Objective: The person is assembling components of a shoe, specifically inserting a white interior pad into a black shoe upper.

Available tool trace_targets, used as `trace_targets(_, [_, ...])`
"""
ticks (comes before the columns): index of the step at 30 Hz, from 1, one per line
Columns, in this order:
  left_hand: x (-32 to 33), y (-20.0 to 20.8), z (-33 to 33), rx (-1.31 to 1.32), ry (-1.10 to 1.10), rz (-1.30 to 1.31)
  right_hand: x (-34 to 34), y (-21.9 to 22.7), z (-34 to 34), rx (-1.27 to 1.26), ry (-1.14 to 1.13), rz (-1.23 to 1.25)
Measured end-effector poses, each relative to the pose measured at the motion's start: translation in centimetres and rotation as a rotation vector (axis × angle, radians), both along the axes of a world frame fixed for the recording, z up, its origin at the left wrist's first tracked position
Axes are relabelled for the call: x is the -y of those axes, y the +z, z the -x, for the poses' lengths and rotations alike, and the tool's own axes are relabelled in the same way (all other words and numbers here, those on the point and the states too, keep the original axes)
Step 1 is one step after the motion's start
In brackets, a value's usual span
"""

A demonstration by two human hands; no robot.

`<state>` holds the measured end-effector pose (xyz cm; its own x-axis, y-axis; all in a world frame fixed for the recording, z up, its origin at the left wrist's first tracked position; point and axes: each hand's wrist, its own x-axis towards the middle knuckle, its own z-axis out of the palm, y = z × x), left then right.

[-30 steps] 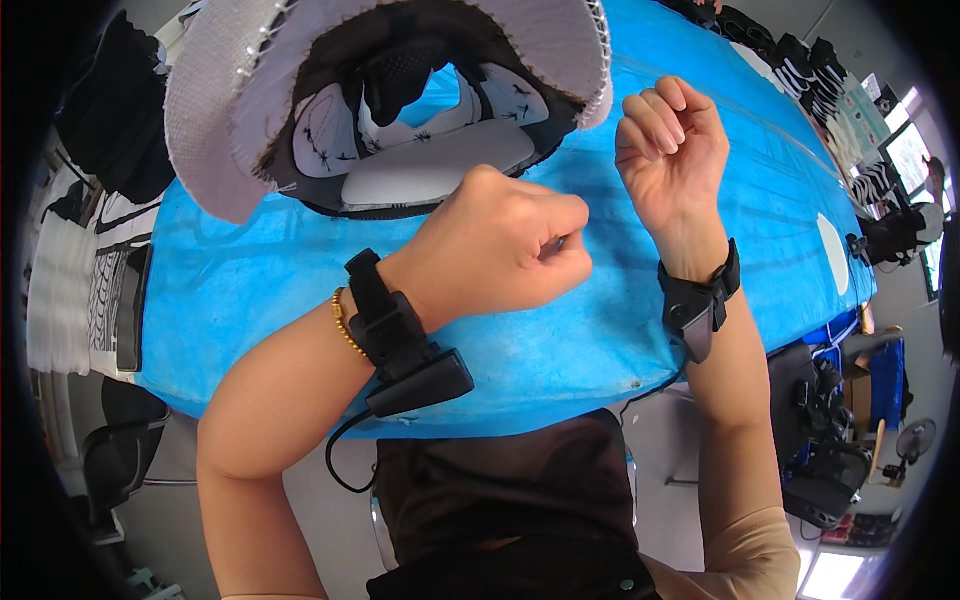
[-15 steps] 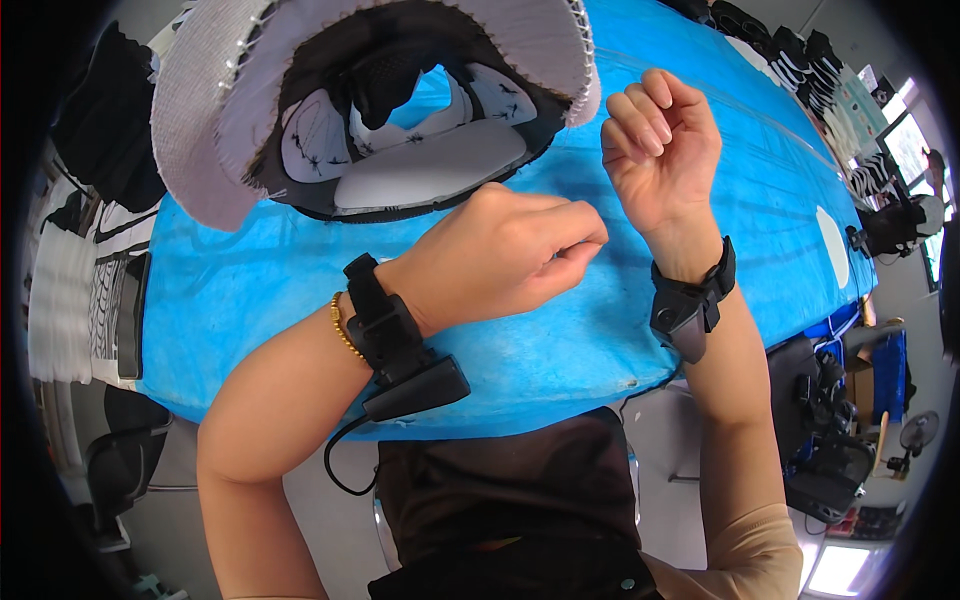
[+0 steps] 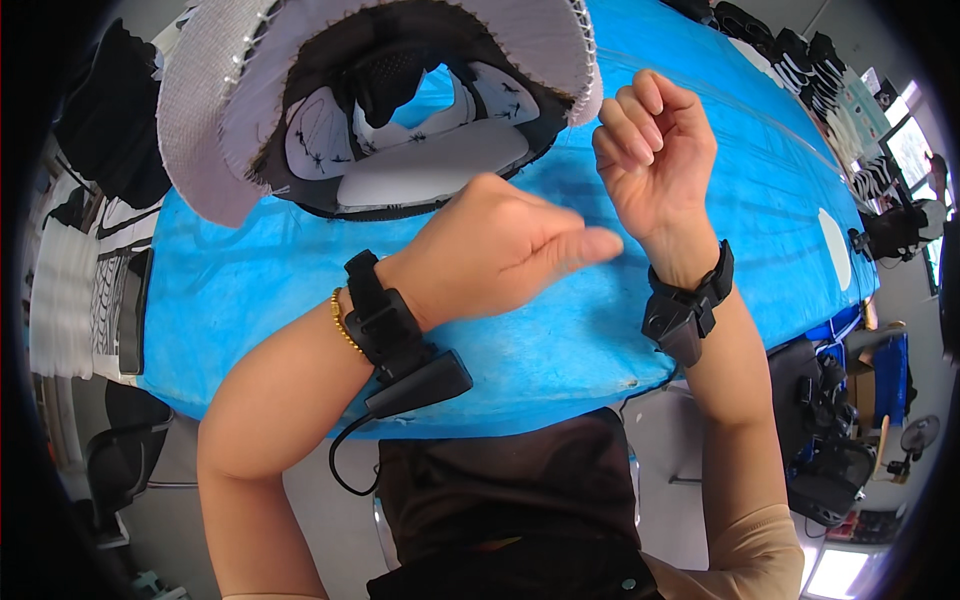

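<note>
A big pale grey fabric piece (image 3: 215, 110) stands at the back left. It looks like a headpiece seen from its open underside. Visible stitches run along its edges, and inside are a dark lining and white pads (image 3: 435, 165) with black cross stitches. My left hand (image 3: 495, 245) is in front of it, back turned up, fingers curled in and thumb stretched to the right. To its right, my right hand (image 3: 655, 150) is raised with the palm toward me and fingers bent in. Both hands are closed, and I cannot make out anything between their fingers.
Blue sheeting covers the table (image 3: 560, 360). Black strapped devices sit on both wrists, with a cable (image 3: 340, 460) hanging from the left one. A black chair (image 3: 125, 450) stands at left; black and white items (image 3: 800, 75) lie at the far right.
My left thumb has extended to the right, and the left hand has turned slightly. The right hand has shifted a little to the left. The grey headpiece appears almost unmoved.
</note>
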<state>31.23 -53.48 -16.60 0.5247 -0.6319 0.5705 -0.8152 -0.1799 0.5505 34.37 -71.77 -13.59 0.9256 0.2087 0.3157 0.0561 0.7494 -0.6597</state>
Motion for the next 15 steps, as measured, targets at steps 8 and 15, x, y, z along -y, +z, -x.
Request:
trace_targets(8, [1.2,0.0,0.4,0.032,0.289,0.279,-0.7,-0.1,0.6,0.039,-0.03,0.072])
trace_targets(15, [0.9,0.0,0.3,0.129,0.319,0.265,-2.0,-0.1,1.9,0.134,-0.182,0.33])
